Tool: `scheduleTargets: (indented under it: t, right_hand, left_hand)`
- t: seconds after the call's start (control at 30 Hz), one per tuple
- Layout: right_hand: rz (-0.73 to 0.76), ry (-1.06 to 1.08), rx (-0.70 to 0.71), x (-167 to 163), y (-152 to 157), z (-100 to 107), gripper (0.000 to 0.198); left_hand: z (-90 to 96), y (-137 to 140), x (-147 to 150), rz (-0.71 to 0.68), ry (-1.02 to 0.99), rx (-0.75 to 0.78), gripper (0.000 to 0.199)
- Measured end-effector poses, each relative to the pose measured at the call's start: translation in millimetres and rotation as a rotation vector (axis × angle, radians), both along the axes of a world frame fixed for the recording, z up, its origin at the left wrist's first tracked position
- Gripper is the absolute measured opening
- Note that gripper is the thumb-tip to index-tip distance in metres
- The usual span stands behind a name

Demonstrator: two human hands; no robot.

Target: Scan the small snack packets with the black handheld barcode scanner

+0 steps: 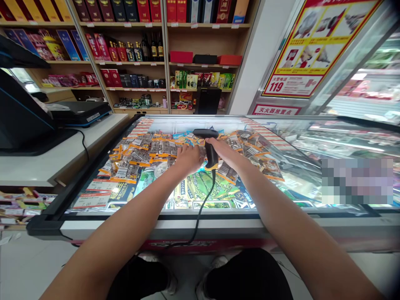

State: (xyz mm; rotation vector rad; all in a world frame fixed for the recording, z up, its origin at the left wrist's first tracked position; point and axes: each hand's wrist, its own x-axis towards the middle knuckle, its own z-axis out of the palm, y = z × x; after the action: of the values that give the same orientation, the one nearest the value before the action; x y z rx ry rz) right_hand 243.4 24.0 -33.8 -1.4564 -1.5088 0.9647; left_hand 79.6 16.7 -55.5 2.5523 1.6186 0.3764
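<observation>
My right hand [221, 151] is wrapped around the handle of a black barcode scanner [212, 156], thumb near its head. The scanner's cable [204, 204] hangs down over the freezer's front edge. Just left of the scanner, my left hand [190, 158] has its fingers curled over a small clear snack packet, mostly hidden under it. Many similar packets with orange edges, such as one snack packet [136, 156], lie in loose piles on the glass top to both sides of my hands. Blue and yellow packets [187, 137] lie behind the scanner head.
A chest freezer [206, 224] with a glass top [200, 121] stands before me, green packages [209, 185] showing below. At left is a counter [18, 166] with a black scale [78, 112]. Shelves [125, 25] of boxes and bottles stand behind, and a poster [321, 46] at right.
</observation>
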Motion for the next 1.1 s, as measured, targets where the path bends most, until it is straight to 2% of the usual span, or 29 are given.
scheduleTargets:
  t: [0.1, 0.23, 0.3, 0.4, 0.5, 0.7, 0.8, 1.1]
  right_hand:
    - [-0.038, 0.046, -0.079, -6.6, -2.7, 1.4, 0.029]
    - [0.031, 0.381, -0.139, -9.1, -1.4, 1.4, 0.023]
    - [0.018, 0.517, -0.128, -7.7, -0.1, 2.6, 0.022]
    - [-0.001, 0.632, -0.052, -3.4, -2.2, 9.3, 0.019]
    - [0.071, 0.641, -0.055, 2.2, -9.9, 19.3, 0.016]
    - [0.256, 0.408, -0.142, 7.0, -24.9, 28.3, 0.02]
    - [0.293, 0.324, -0.172, 5.7, -26.9, 27.8, 0.019]
    - [0.381, 0.265, -0.186, 10.1, -23.5, 24.3, 0.022]
  left_hand:
    - [-0.1, 4.1, 3.3, 0.021, -0.235, -0.081, 0.045]
    - [0.8, 11.0, 7.1, 0.053, -0.678, -0.183, 0.03]
    - [1.7, 15.9, 5.4, 0.079, -0.885, -0.215, 0.031]
    - [4.2, 25.8, -4.1, 0.143, -1.088, -0.162, 0.032]
    - [8.0, 37.0, -18.3, 0.198, -1.227, -0.075, 0.032]
    - [12.1, 55.0, -38.8, 0.219, -1.408, -0.028, 0.036]
    - [9.5, 61.3, -43.1, 0.221, -1.435, -0.007, 0.036]
    - [11.4, 61.8, -46.9, 0.238, -1.422, 0.008, 0.04]
